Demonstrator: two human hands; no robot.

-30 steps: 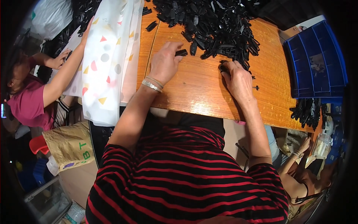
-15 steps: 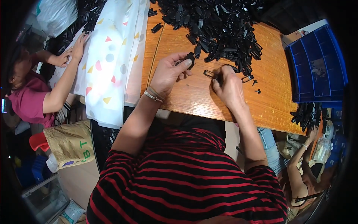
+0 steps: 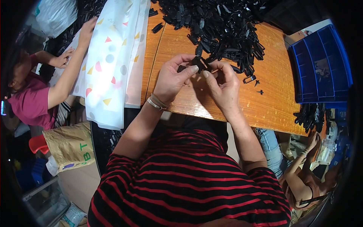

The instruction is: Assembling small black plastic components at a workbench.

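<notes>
While the far left edge fades into black, a co-worker in a dark pink shirt [image 3: 32,106] can be seen there, with both arms stretched toward a white sheet with colored shapes [image 3: 109,72]. Below them is a tan sack [image 3: 70,147]. The sheet covers part of the wooden worktop [image 3: 264,113], and its top is cut off. Just right of it lies a loose black clip [image 3: 157,28].

Next comes the left hand [image 3: 172,77], with a band on its wrist. Its grip is nearly closed, thumb and finger pinching a small black plastic piece [image 3: 197,62] above the worktop. Another dark bit peeks from behind its fingers, mostly hidden. Behind the hands is a big heap of black clips [image 3: 223,30], cut off at the top.

The right hand [image 3: 227,83] also has a narrow grip, with a dark piece [image 3: 206,67] between thumb and finger. It meets the left hand's piece, and I can't tell if they are joined. Just beside this hand lie a little black frame [image 3: 245,81] and a tiny black part [image 3: 261,92].

Farther right stands a blue crate [image 3: 321,64]. At the edge, another person [image 3: 298,183] is partly lost in the dark.
</notes>
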